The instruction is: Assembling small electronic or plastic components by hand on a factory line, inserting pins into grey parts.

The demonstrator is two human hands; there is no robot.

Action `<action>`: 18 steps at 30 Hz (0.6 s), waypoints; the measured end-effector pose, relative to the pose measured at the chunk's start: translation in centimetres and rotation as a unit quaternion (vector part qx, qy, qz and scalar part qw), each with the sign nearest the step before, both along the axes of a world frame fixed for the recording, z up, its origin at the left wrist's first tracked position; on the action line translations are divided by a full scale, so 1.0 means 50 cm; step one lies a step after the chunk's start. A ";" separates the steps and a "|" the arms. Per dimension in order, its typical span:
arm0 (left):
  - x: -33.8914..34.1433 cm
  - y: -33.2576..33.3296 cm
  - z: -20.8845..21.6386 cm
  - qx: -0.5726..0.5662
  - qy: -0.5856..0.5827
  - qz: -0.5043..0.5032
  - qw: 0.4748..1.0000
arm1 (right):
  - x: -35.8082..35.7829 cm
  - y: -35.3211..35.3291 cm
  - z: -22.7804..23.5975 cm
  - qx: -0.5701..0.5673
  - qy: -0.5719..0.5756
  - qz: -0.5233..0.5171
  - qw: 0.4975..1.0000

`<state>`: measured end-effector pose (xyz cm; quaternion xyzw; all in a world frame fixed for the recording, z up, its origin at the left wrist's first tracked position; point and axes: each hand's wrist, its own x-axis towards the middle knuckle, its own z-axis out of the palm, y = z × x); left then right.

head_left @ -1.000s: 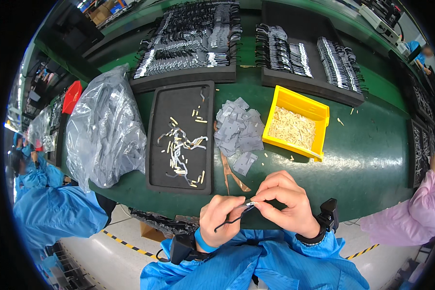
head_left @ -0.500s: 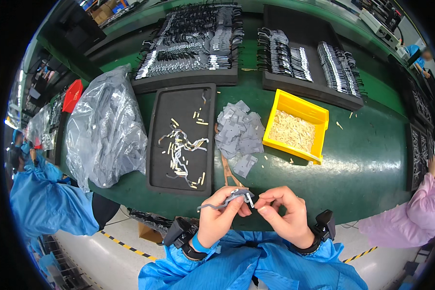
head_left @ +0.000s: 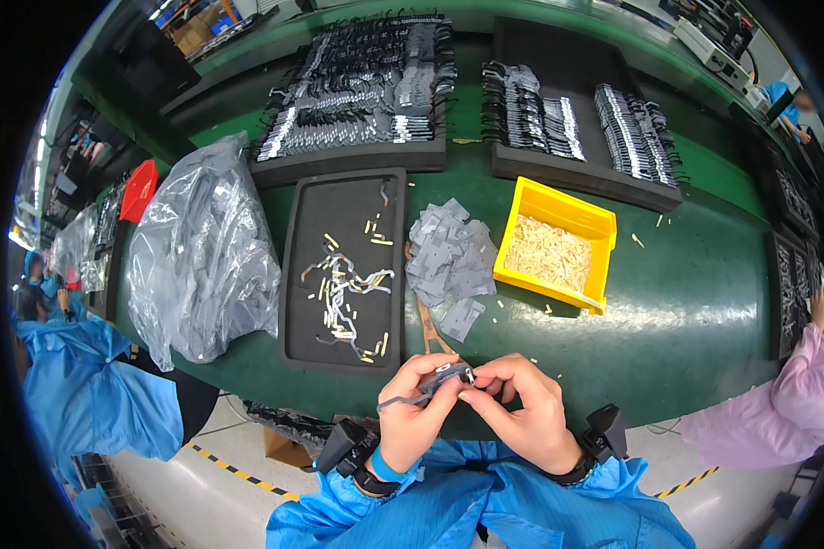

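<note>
My left hand (head_left: pixel 414 403) is closed around a thin grey flex cable (head_left: pixel 410 401), whose tail sticks out to the left past the fingers. The cable's dark, white-marked end (head_left: pixel 455 371) shows between the thumb and index finger. My right hand (head_left: pixel 522 398) pinches at that end, thumb and index fingertips meeting it; anything small between them is hidden. Just beyond the hands lie copper-coloured tweezers (head_left: pixel 433 331), partly covered by a heap of flat grey pieces (head_left: pixel 450 252). A yellow bin (head_left: pixel 599 297) holding many small cream strips (head_left: pixel 547 254) stands to the right of the heap.
A black tray (head_left: pixel 343 183) holds loose cables and cream strips. Left of it lies a clear plastic bag (head_left: pixel 206 265) of grey parts. Two black foam trays (head_left: pixel 352 157) (head_left: pixel 586 174) with rows of parts stand at the back. Co-workers in blue (head_left: pixel 101 384) and pink (head_left: pixel 751 412) flank the table.
My right hand has moved left, and its fingertips have closed onto the cable's end, which stood apart from them before. The view has shifted slightly.
</note>
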<state>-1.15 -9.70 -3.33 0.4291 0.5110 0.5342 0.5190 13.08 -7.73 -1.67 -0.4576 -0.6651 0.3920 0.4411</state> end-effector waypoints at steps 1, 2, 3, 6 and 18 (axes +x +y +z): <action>-0.002 0.001 -0.002 0.015 0.018 0.000 1.000 | -0.002 0.002 -0.002 0.002 -0.008 -0.002 1.000; -0.002 0.001 -0.002 0.031 0.035 0.001 0.999 | -0.003 0.002 -0.002 0.002 -0.008 -0.003 1.000; 0.000 0.003 0.002 0.032 0.035 0.000 0.999 | -0.006 0.003 -0.002 0.009 -0.011 -0.016 1.000; 0.008 0.015 0.010 0.036 0.044 0.013 0.998 | -0.002 0.008 -0.002 0.029 -0.020 -0.037 0.999; 0.033 0.015 -0.033 -0.025 -0.048 -0.022 0.998 | 0.031 0.010 0.015 0.017 -0.021 -0.044 0.999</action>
